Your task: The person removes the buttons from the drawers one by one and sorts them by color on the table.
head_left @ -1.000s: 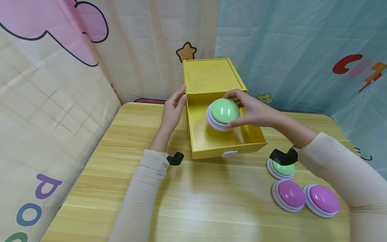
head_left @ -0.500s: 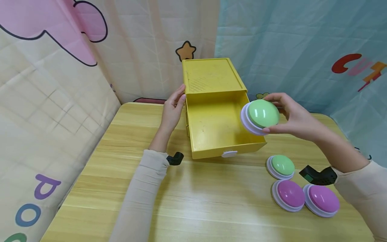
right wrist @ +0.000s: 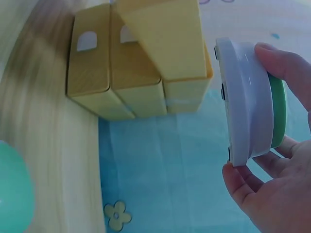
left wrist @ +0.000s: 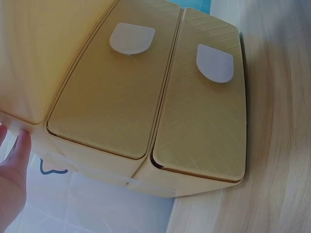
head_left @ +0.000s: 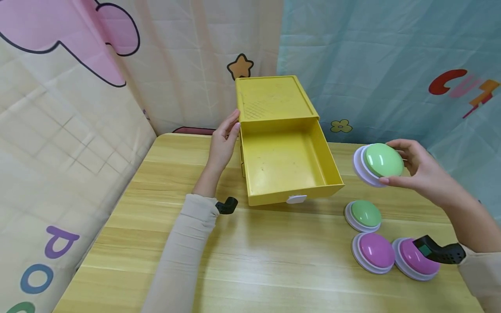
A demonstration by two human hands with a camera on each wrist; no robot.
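A yellow drawer cabinet stands at the back of the table, its top drawer pulled out and bare inside. My left hand rests against the cabinet's left side, fingers fairly straight. Two lower drawers with white tab handles appear closed in the left wrist view. To the right of the cabinet, my right hand grips a green push-button light by its white rim, tilted and held up above the table. In the right wrist view its white base shows between thumb and fingers.
On the table's right lie another green button light and two pink button lights, one partly behind the right wrist camera. Printed curtains hang right behind the wooden table.
My right hand has lifted the green button light out from over the open drawer and carried it right, past the drawer's edge. The left hand has stayed at the cabinet's side.
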